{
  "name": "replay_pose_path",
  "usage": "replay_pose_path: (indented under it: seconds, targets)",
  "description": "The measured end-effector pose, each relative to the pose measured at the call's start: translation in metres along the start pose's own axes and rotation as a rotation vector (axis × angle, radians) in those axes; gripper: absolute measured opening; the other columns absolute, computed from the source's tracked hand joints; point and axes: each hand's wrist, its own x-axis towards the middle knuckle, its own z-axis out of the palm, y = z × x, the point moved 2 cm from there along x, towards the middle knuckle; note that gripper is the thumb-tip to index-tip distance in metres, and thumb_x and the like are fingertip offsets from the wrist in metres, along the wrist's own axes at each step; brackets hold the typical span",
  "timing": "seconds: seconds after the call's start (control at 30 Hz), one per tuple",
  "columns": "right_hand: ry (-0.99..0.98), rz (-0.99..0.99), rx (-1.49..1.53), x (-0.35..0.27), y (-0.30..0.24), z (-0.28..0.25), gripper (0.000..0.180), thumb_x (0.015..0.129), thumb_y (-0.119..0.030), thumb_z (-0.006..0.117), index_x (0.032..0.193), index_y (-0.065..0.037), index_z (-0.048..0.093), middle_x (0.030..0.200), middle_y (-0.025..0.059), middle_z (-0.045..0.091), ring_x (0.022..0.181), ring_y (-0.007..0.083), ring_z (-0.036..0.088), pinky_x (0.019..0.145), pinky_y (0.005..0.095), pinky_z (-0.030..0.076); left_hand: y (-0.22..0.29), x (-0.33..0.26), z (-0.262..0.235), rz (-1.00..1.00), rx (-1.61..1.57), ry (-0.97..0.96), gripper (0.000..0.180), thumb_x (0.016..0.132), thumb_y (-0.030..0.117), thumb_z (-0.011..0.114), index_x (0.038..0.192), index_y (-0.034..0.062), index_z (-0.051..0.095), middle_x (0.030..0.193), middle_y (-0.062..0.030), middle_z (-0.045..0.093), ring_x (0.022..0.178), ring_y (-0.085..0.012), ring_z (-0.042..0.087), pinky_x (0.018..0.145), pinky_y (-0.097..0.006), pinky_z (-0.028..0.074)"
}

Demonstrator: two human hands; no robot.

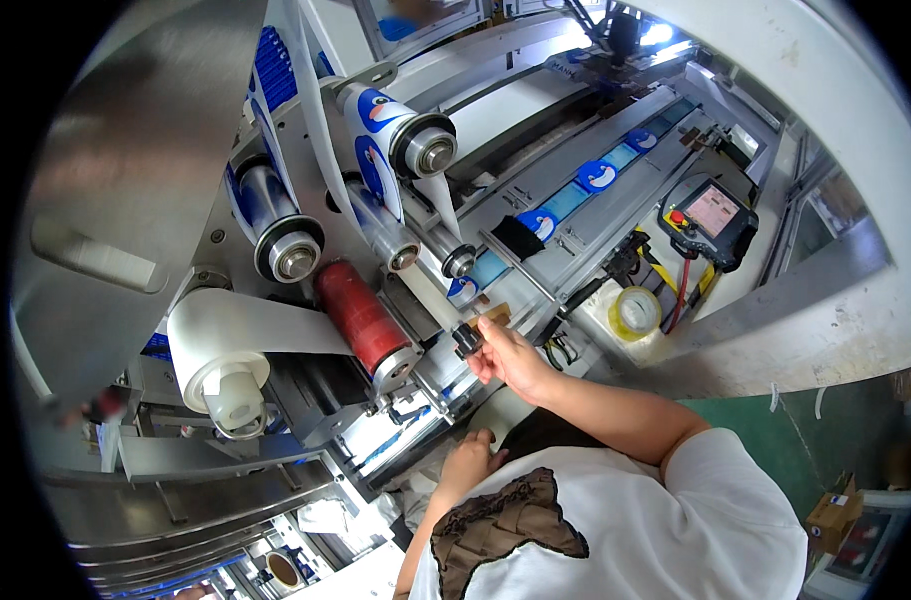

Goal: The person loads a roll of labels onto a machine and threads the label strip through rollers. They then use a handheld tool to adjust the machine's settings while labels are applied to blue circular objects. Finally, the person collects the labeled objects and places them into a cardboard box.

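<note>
A black, ridged plastic knob (466, 341) sits just below the centre of the frame, at the lower end of a pale, slender bar (430, 302). The right hand (513, 362) has its grip closed around the knob's outer side, thumb above and fingers curled below. The left hand (465, 463) is lower in the frame, fingers loosely bent at the machine's edge; whether it holds anything, I cannot tell.

Handling the knob well probably means a light, even pinch and small wrist turns, easing off if it resists. The glossy red cylindrical roller (363, 318) lies near, to the left, with a smooth white web (300, 327) reaching it, so fingertips and the left hand are best kept away from both. Glancing toward the blue oval labels (597, 177) at upper right between turns seems sensible.
</note>
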Motion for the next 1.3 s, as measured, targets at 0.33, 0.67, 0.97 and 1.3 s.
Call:
replay_pose_path:
  seconds: [0.33, 0.67, 0.97, 1.3]
  targets:
    - [-0.011, -0.014, -0.019, 0.001, 0.002, 0.000, 0.042, 0.097, -0.045, 0.032, 0.082, -0.010, 0.050, 0.065, 0.0028, 0.051, 0.059, 0.0104, 0.046, 0.057, 0.0233, 0.038, -0.011, 0.002, 0.010, 0.017, -0.006, -0.018, 0.033, 0.080, 0.029, 0.063, 0.097, 0.0020, 0.052, 0.094, -0.0201, 0.059, 0.085, -0.0374, 0.060, 0.072, -0.044, 0.049]
    - [-0.027, -0.034, 0.013, 0.000, 0.002, 0.001, 0.044, 0.097, -0.044, 0.031, 0.087, -0.007, 0.053, 0.066, 0.0029, 0.051, 0.061, 0.0102, 0.046, 0.058, 0.0233, 0.038, -0.013, 0.001, 0.012, 0.033, 0.038, -0.030, 0.035, 0.080, 0.029, 0.064, 0.097, 0.0010, 0.053, 0.093, -0.0206, 0.059, 0.085, -0.0376, 0.061, 0.073, -0.043, 0.049]
    - [0.017, -0.018, 0.051, 0.000, 0.002, 0.002, 0.041, 0.096, -0.042, 0.035, 0.091, -0.005, 0.053, 0.066, 0.0031, 0.051, 0.060, 0.0100, 0.045, 0.057, 0.0237, 0.038, -0.009, 0.001, 0.008, 0.048, 0.060, -0.020, 0.036, 0.079, 0.029, 0.064, 0.098, 0.0011, 0.053, 0.092, -0.0206, 0.059, 0.085, -0.0373, 0.060, 0.073, -0.043, 0.049]
    - [0.023, -0.018, 0.057, -0.001, 0.001, 0.004, 0.045, 0.095, -0.046, 0.035, 0.088, -0.006, 0.054, 0.064, 0.0011, 0.049, 0.056, 0.0090, 0.043, 0.054, 0.0219, 0.036, -0.010, 0.000, 0.009, 0.024, 0.066, -0.022, 0.034, 0.079, 0.029, 0.064, 0.096, 0.0017, 0.053, 0.090, -0.0199, 0.059, 0.083, -0.0373, 0.061, 0.072, -0.043, 0.049]
